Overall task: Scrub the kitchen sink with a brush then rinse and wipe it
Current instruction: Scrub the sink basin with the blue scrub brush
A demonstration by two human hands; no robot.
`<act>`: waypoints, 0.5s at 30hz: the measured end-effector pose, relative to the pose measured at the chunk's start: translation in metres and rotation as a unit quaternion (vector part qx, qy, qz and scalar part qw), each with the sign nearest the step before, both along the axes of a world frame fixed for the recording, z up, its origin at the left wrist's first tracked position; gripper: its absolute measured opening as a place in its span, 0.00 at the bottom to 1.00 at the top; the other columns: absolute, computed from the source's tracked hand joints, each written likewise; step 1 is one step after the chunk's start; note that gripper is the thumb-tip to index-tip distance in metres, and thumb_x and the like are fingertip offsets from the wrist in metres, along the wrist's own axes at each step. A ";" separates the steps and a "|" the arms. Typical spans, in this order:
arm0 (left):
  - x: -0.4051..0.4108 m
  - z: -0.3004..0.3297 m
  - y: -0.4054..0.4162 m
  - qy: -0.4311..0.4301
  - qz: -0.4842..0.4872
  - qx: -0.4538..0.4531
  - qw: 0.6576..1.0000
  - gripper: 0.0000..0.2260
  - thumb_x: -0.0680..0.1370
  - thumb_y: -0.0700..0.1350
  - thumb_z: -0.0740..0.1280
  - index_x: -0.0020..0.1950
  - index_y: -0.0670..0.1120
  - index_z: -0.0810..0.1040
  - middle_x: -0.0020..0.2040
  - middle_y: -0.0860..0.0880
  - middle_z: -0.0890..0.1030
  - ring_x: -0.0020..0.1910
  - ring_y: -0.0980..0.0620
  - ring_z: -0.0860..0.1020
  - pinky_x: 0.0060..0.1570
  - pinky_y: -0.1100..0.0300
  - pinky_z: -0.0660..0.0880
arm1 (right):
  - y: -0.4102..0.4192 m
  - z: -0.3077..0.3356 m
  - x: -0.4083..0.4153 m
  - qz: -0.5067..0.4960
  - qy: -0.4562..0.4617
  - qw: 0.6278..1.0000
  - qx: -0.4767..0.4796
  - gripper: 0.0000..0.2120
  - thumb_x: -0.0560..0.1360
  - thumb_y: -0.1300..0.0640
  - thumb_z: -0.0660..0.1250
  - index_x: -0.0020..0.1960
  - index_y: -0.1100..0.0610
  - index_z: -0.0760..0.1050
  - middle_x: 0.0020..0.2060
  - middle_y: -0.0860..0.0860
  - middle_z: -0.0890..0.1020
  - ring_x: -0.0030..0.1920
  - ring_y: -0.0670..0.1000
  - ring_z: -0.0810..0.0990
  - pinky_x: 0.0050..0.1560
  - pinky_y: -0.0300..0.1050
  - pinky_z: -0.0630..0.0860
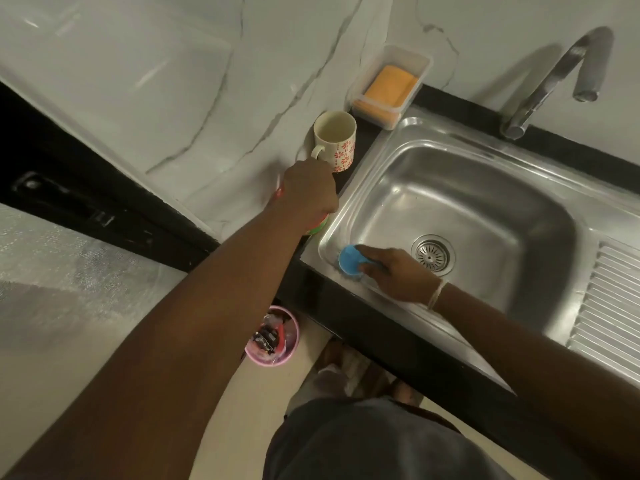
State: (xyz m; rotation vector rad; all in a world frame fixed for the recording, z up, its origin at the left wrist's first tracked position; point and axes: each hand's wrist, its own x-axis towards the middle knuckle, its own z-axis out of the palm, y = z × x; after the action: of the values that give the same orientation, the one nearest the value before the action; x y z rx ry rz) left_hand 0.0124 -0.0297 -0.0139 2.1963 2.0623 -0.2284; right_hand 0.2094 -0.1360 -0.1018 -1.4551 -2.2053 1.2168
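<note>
**One Sink, Under Scrub — Entry for the Near-Left Corner**

One stainless sink [460,188] is recorded, set into a dark counter [381,327] with a ribbed drainboard [609,306] on its right and a tap [554,81] arching over from the back wall. The basin is dull and lightly streaked; the round drain strainer [432,255] sits near the middle of the floor, uncovered.

One blue brush [351,259] is gripped by the right hand [394,271], fingers curled over its back, and is pressed against the basin's near-left wall, close under the rim. Bristles are hidden beneath the blue cap. The left hand [308,192] is held over the counter edge just left of the sink, curled — whether it grips the green-and-red object [320,225] partly hidden beneath it cannot be told.

Step in hand, as judged: scrubbing, early in the task; rinse and wipe are not yet begun, and no water is seen running. The corner curve is best worked in small circles with steady downward pressure, then the walls taken in order toward the drain, so loosened grime is carried one way. The rim seam and strainer ring are judged likeliest to be missed.
</note>
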 end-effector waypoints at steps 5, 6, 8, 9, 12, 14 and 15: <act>0.000 0.005 0.000 0.010 0.033 -0.020 0.999 0.23 0.70 0.55 0.75 0.57 0.45 0.76 0.45 0.48 0.74 0.42 0.51 0.74 0.38 0.58 0.68 | 0.064 0.002 -0.017 -0.115 0.027 0.993 0.010 0.21 0.82 0.54 0.61 0.74 0.58 0.69 0.60 0.60 0.81 0.50 0.53 0.80 0.59 0.47 0.76; 0.001 0.007 0.001 0.010 0.035 -0.030 0.999 0.24 0.69 0.56 0.75 0.59 0.45 0.76 0.49 0.47 0.76 0.46 0.50 0.76 0.39 0.58 0.70 | 0.077 0.003 -0.012 -0.136 0.021 0.991 0.009 0.21 0.82 0.54 0.61 0.74 0.57 0.69 0.60 0.59 0.81 0.49 0.51 0.79 0.56 0.44 0.75; 0.001 0.008 -0.001 0.014 0.039 -0.037 0.998 0.25 0.69 0.56 0.75 0.59 0.44 0.75 0.53 0.46 0.78 0.50 0.48 0.78 0.42 0.57 0.72 | 0.087 0.004 -0.002 -0.158 0.018 0.987 -0.007 0.22 0.82 0.53 0.62 0.75 0.56 0.69 0.60 0.56 0.81 0.51 0.51 0.80 0.54 0.41 0.72; 0.002 0.007 -0.004 0.013 0.041 -0.033 0.999 0.24 0.69 0.56 0.75 0.58 0.44 0.75 0.53 0.46 0.78 0.50 0.48 0.78 0.42 0.57 0.71 | 0.083 0.006 -0.002 -0.138 0.025 0.990 -0.019 0.22 0.82 0.53 0.62 0.75 0.55 0.68 0.60 0.55 0.80 0.52 0.51 0.80 0.55 0.41 0.73; 0.006 0.010 -0.013 -0.010 0.055 0.008 0.998 0.20 0.70 0.53 0.75 0.56 0.44 0.76 0.50 0.47 0.78 0.45 0.49 0.77 0.39 0.58 0.69 | 0.048 0.004 -0.017 0.003 0.014 1.000 -0.003 0.22 0.83 0.54 0.61 0.76 0.52 0.66 0.57 0.50 0.79 0.53 0.50 0.80 0.59 0.40 0.73; 0.012 0.016 -0.025 -0.025 0.074 0.049 0.996 0.18 0.72 0.54 0.74 0.55 0.45 0.76 0.46 0.48 0.77 0.42 0.51 0.74 0.38 0.59 0.67 | 0.049 -0.004 -0.018 -0.027 0.046 0.999 0.010 0.22 0.82 0.53 0.61 0.75 0.52 0.67 0.61 0.55 0.80 0.56 0.54 0.81 0.61 0.44 0.74; 0.018 0.016 -0.033 -0.024 0.069 0.053 0.996 0.16 0.74 0.53 0.72 0.55 0.45 0.76 0.46 0.48 0.77 0.41 0.51 0.73 0.39 0.59 0.68 | 0.060 -0.006 -0.014 -0.062 0.056 0.996 0.010 0.21 0.82 0.53 0.62 0.75 0.53 0.69 0.62 0.57 0.80 0.57 0.56 0.81 0.61 0.45 0.74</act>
State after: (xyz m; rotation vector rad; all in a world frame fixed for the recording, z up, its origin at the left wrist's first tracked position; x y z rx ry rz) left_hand 0.0299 -0.0632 0.0018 2.0814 2.2365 -0.0521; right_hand 0.1954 -0.0758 -0.1083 -1.4549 -2.0174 1.2016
